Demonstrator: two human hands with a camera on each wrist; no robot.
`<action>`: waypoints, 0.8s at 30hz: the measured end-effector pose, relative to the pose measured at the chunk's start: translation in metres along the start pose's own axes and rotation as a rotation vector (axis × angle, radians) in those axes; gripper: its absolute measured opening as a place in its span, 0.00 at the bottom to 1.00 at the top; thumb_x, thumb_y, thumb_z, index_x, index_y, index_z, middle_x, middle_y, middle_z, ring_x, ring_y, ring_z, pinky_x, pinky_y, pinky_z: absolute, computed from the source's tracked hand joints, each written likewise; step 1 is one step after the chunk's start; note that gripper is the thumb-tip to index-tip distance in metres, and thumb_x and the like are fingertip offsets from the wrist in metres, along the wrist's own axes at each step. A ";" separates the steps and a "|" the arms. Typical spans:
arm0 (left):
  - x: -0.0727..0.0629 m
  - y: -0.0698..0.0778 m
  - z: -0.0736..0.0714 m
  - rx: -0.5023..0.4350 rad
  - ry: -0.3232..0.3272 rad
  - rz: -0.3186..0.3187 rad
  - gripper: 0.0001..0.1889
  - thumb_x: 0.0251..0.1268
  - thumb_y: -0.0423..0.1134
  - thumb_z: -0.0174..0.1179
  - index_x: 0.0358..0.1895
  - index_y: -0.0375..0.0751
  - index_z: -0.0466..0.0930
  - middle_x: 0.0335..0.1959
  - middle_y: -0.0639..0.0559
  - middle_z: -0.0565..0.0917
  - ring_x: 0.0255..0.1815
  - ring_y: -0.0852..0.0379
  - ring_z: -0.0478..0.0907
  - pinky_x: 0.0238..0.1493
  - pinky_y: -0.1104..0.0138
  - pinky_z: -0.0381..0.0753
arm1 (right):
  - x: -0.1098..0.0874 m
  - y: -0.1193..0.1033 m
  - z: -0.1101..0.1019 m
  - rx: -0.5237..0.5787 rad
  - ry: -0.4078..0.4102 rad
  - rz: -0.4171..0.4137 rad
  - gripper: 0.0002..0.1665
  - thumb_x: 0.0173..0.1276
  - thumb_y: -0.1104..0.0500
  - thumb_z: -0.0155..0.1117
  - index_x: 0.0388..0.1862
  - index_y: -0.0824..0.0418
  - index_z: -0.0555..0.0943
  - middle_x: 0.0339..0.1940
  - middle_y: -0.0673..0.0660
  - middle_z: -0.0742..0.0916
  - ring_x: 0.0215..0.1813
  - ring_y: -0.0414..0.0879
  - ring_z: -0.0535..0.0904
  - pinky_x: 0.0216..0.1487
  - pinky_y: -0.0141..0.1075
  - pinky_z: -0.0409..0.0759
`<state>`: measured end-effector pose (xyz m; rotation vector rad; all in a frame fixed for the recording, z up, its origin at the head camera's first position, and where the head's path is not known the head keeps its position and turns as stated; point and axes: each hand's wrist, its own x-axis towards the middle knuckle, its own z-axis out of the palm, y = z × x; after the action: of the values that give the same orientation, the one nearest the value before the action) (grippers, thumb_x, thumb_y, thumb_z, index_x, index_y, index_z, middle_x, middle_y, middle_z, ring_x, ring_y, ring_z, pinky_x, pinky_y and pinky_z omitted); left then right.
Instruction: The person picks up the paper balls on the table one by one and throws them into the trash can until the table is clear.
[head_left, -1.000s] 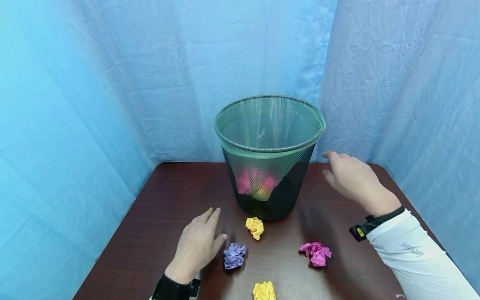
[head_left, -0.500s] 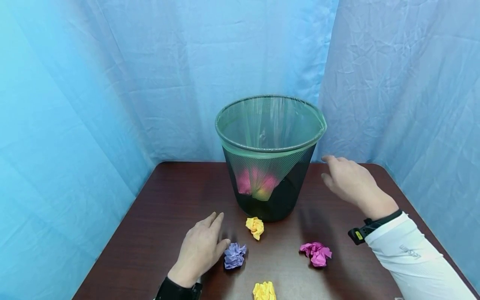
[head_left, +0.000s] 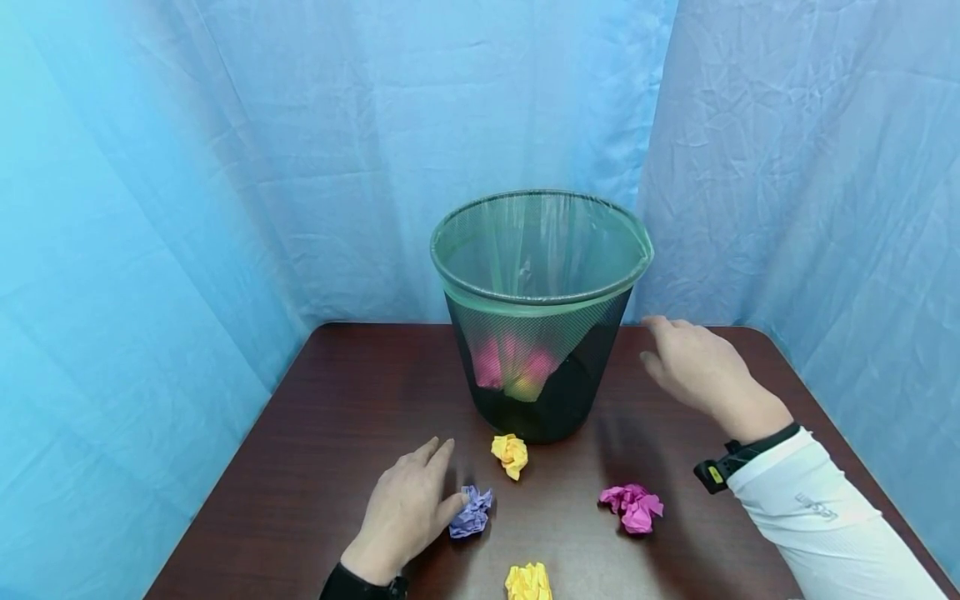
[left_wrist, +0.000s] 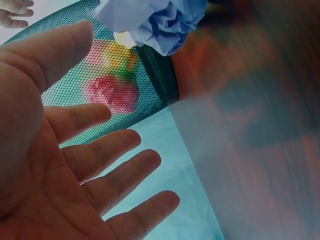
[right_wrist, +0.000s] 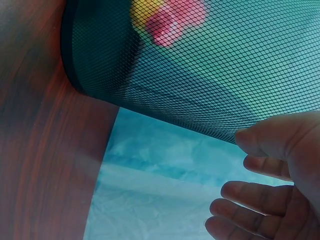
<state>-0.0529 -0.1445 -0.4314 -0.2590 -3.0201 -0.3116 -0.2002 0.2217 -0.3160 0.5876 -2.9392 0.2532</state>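
Observation:
My left hand (head_left: 408, 504) hovers over the table beside a crumpled purple paper ball (head_left: 471, 512), its fingers spread and nothing held. In the head view the thumb overlaps the ball's left edge; the left wrist view shows a gap between thumb and ball (left_wrist: 167, 25). My right hand (head_left: 697, 362) is raised to the right of a black mesh wastebasket (head_left: 600, 358), fingers loosely bent and holding nothing. A green bag lines the basket, and pink and yellow paper balls (head_left: 517, 367) show through the mesh.
A yellow paper ball (head_left: 510, 456) lies at the basket's foot, and another yellow ball (head_left: 528, 582) is cut off by the bottom edge. A magenta paper ball (head_left: 633, 508) sits to the right. Blue curtains (head_left: 337, 167) surround the dark wooden table (head_left: 322, 417).
My left hand has shifted slightly right and toward me, bringing its thumb up to the purple paper ball in the head view. The right hand has sunk a little and drifted left.

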 end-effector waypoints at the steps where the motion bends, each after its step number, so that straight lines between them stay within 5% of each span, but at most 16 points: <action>1: 0.000 0.000 0.001 -0.004 -0.004 0.000 0.39 0.64 0.59 0.70 0.73 0.40 0.75 0.71 0.38 0.78 0.66 0.39 0.80 0.61 0.44 0.83 | 0.000 0.000 0.000 0.002 0.000 0.000 0.31 0.76 0.57 0.60 0.71 0.73 0.71 0.61 0.75 0.83 0.61 0.70 0.82 0.56 0.65 0.81; 10: -0.005 0.001 0.005 -0.043 0.004 0.003 0.40 0.64 0.63 0.69 0.72 0.38 0.76 0.69 0.37 0.79 0.63 0.38 0.82 0.57 0.43 0.85 | -0.004 0.000 0.004 0.008 -0.005 -0.001 0.32 0.75 0.57 0.62 0.72 0.73 0.71 0.62 0.75 0.83 0.61 0.71 0.81 0.58 0.65 0.81; 24: -0.009 0.008 0.006 -0.115 -0.099 -0.024 0.41 0.65 0.65 0.67 0.73 0.41 0.76 0.70 0.38 0.79 0.63 0.40 0.82 0.58 0.42 0.84 | -0.008 -0.002 0.014 0.009 -0.009 0.001 0.33 0.75 0.57 0.62 0.72 0.73 0.71 0.62 0.75 0.83 0.60 0.70 0.82 0.57 0.65 0.81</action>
<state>-0.0434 -0.1365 -0.4368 -0.2538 -3.1094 -0.4900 -0.1935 0.2205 -0.3305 0.5905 -2.9488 0.2648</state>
